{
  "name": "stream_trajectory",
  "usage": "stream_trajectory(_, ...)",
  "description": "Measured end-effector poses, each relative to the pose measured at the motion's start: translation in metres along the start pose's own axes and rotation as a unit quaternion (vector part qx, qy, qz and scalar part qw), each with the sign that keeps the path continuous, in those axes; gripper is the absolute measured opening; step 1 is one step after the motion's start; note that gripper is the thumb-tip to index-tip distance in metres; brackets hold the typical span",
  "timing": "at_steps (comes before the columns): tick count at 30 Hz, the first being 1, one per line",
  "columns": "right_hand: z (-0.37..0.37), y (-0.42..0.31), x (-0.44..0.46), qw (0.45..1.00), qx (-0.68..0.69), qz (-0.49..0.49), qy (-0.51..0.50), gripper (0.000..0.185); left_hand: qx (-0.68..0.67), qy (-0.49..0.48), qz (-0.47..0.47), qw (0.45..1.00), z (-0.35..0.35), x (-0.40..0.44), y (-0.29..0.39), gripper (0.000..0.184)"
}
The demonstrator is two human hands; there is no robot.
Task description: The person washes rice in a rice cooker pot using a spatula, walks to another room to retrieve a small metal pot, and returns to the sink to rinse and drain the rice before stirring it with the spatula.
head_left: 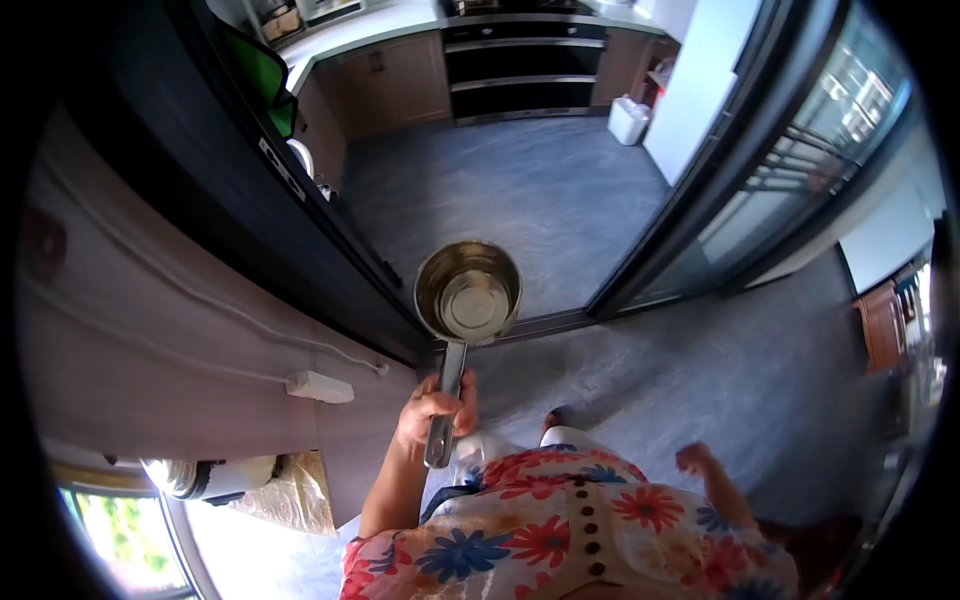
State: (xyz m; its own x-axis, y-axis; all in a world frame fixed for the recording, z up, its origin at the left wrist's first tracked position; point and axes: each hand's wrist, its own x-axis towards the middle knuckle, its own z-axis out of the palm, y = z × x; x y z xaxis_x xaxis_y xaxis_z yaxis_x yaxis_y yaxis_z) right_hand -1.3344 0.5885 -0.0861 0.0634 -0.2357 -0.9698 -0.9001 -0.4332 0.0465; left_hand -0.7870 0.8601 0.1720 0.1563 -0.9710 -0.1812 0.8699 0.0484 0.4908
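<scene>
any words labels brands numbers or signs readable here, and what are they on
No text can be read anywhere in this view.
Pot in the left hand: no readable lettering inside it or on its handle.
Black appliance front: any markings are too small to read.
White container on the floor: no legible label.
White box by the wall cord: nothing legible.
</scene>
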Motion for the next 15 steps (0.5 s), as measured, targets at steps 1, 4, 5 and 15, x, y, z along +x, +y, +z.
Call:
stream_trajectory(1, -0.049, 0.004, 0.041, 0.99, -0.124, -0.044, 0.042, 0.015, -0.01, 0.015, 0.003, 1.0, 0.0, 0.017, 0.009, 0.034)
stream_trajectory(4, -0.233, -0.106, 0.004, 0.929, 0.243, -0.166, 0.224, 0.015, -0.005, 0.042, 0.044, 0.998, 0.002, 0.066, 0.042, 0.034)
stream_trajectory(5, -0.287, -0.146, 0.002, 0.917, 0.22, -0.208, 0.261, 0.016, -0.006, 0.045, 0.06, 0.997, 0.001, 0.082, 0.055, 0.033)
stream_trajectory(15, -0.521, -0.323, 0.022, 0.928, 0.177, -0.261, 0.199, 0.016, 0.008, 0.057, 0.147, 0.988, -0.063, 0.225, 0.21, 0.03)
